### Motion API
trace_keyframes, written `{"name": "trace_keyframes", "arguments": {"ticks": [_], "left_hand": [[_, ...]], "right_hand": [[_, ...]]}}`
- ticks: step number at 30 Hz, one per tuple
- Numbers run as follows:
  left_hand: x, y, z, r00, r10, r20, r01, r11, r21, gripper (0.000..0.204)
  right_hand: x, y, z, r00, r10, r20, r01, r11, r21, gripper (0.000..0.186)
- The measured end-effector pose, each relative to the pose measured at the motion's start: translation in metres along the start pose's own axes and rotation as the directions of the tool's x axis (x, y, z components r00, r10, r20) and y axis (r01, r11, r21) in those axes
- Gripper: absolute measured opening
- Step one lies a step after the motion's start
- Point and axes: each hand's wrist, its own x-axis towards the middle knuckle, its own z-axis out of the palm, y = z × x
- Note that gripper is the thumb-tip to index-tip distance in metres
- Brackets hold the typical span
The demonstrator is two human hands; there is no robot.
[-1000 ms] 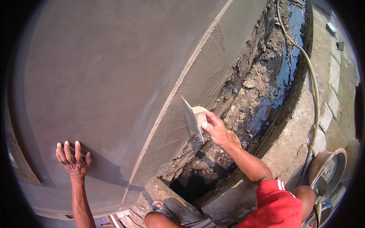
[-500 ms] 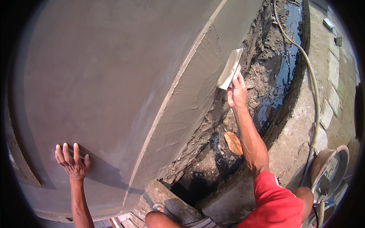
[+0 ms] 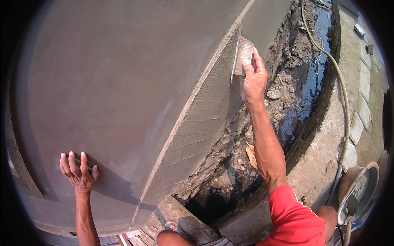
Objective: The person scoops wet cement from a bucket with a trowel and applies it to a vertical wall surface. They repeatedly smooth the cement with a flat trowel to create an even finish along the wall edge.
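Note:
My right hand (image 3: 255, 80) is closed round the wooden grip of a plastering trowel (image 3: 244, 53). The trowel's thin blade stands nearly edge-on against the band of wet grey plaster (image 3: 199, 123) along the wall's lower side, close to the raised pale ridge (image 3: 189, 100). My left hand (image 3: 80, 171) rests on the broad smooth grey wall (image 3: 111, 82), fingers spread and holding nothing. Whatever lies between the trowel blade and the plaster is hidden from here.
Below the plaster runs a rough trench with rubble and dark water (image 3: 301, 98). A hose (image 3: 342, 90) follows its right bank. At lower right sits a round basin (image 3: 357, 192) holding a grey mix and a scoop-like tool. A concrete block (image 3: 184, 219) lies near my knee.
My right hand has moved up and slightly left, turning the trowel from its broad face showing, near the plaster's lower edge, to edge-on at the plaster band. My left hand stays in place.

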Motion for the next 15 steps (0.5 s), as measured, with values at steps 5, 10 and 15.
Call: {"name": "trace_keyframes", "arguments": {"ticks": [5, 10, 15], "left_hand": [[0.001, 0.003, 0.000, 1.000, -0.010, -0.010, 0.010, 1.000, 0.014, 0.048], [0.001, 0.001, -0.003, 1.000, -0.006, 0.000, 0.006, 1.000, 0.016, 0.048], [0.003, 0.004, -0.003, 1.000, -0.017, 0.003, 0.017, 1.000, 0.014, 0.048]], "right_hand": [[-0.017, -0.004, -0.011, 0.971, -0.019, 0.239, 0.051, 0.990, -0.128, 0.049], [-0.071, 0.001, -0.027, 0.850, -0.028, 0.527, 0.213, 0.932, -0.294, 0.049], [-0.105, 0.004, -0.032, 0.817, 0.058, 0.573, 0.136, 0.947, -0.290, 0.048]]}}
